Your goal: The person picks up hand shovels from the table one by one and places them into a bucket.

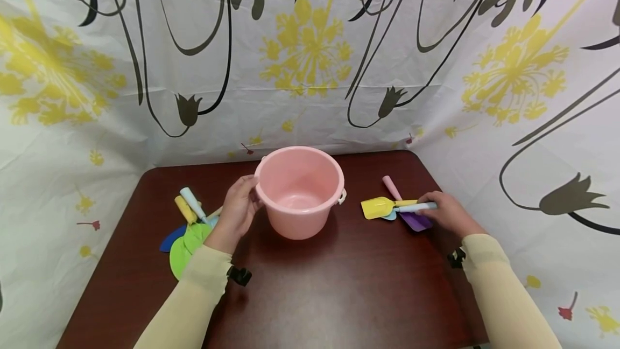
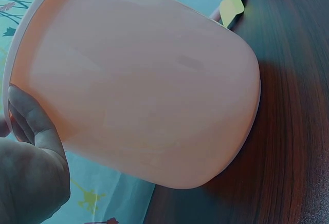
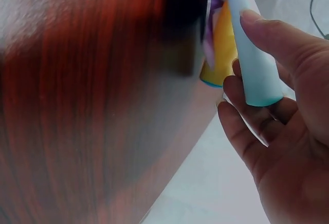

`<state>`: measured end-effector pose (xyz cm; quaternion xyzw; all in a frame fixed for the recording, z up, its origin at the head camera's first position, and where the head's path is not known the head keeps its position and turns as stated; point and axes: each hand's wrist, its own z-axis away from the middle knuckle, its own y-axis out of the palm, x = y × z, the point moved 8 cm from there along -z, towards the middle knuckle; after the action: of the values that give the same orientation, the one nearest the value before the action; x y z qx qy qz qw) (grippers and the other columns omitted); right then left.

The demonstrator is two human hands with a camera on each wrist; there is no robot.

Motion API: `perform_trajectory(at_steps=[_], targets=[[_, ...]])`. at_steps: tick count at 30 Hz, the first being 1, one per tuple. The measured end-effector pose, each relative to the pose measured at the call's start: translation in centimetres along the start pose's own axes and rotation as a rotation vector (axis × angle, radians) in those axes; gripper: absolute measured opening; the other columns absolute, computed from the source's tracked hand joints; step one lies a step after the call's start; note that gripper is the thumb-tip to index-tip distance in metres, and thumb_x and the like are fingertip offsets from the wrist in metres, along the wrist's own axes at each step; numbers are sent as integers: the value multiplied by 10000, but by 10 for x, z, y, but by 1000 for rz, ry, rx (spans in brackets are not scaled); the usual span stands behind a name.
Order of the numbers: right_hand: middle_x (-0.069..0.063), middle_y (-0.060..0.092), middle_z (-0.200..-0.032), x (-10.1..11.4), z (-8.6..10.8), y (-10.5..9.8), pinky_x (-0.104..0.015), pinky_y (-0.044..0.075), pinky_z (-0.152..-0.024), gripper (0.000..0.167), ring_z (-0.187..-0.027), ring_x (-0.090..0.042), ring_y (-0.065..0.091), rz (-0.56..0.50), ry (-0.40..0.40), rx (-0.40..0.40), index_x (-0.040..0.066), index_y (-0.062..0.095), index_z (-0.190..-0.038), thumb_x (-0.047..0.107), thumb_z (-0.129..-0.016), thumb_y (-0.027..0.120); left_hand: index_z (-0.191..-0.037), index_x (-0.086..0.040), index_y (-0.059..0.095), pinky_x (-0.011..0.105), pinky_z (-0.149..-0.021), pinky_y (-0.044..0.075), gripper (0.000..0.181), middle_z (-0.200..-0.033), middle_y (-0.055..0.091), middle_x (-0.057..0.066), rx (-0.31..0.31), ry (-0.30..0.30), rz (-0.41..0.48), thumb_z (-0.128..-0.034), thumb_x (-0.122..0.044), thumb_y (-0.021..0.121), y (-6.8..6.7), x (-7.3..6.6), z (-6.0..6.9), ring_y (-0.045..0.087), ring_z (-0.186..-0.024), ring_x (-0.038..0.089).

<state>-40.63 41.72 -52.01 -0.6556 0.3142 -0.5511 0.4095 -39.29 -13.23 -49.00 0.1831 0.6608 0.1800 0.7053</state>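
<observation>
A pink bucket (image 1: 299,225) stands upright at the middle of the table. My left hand (image 1: 237,211) grips its rim on the left side; the left wrist view shows fingers against the outer wall (image 2: 144,80). Over on the right, my right hand (image 1: 451,213) pinches the light blue handle (image 3: 257,64) of a small toy tool between thumb and fingers. Around that handle lie a yellow toy shovel (image 1: 378,207), a purple tool (image 1: 415,222) and a pink handle (image 1: 391,187). The light blue tool's far end is partly hidden by the yellow shovel.
Left of the bucket is another pile: a lime green piece (image 1: 186,249), a blue piece (image 1: 171,238), a yellow handle (image 1: 184,209) and a light blue handle (image 1: 192,202). Patterned cloth (image 1: 310,117) surrounds the dark wooden table (image 1: 310,295) at back and sides.
</observation>
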Motion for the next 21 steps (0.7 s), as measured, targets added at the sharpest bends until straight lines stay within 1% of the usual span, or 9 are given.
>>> perform_trajectory(at_steps=[7,14,21], targets=[[-126,732,-1074,8,5,-5,-398,529,-800,271,-932,-268,596,-45,-1,3,0,776,-1138,202,-985,872,-1198,-84,603,235,-708,555,146,-1042,659,70,2,3,-2,-1156,-225,597,1,0,1,611,-795,135],[-118,724,-1073,12,11,-8,-360,511,-774,254,-910,-249,577,-75,6,4,21,774,-1137,214,-996,861,-1208,-79,612,238,-714,554,165,-1059,660,72,-8,0,-7,-1152,-235,610,0,1,0,608,-803,140],[-94,707,-1027,9,17,-6,-308,504,-723,249,-867,-235,574,-112,53,38,33,754,-1144,230,-1017,838,-1229,-40,591,238,-714,550,202,-1038,659,82,-3,5,-5,-1152,-226,605,0,1,0,606,-798,141]])
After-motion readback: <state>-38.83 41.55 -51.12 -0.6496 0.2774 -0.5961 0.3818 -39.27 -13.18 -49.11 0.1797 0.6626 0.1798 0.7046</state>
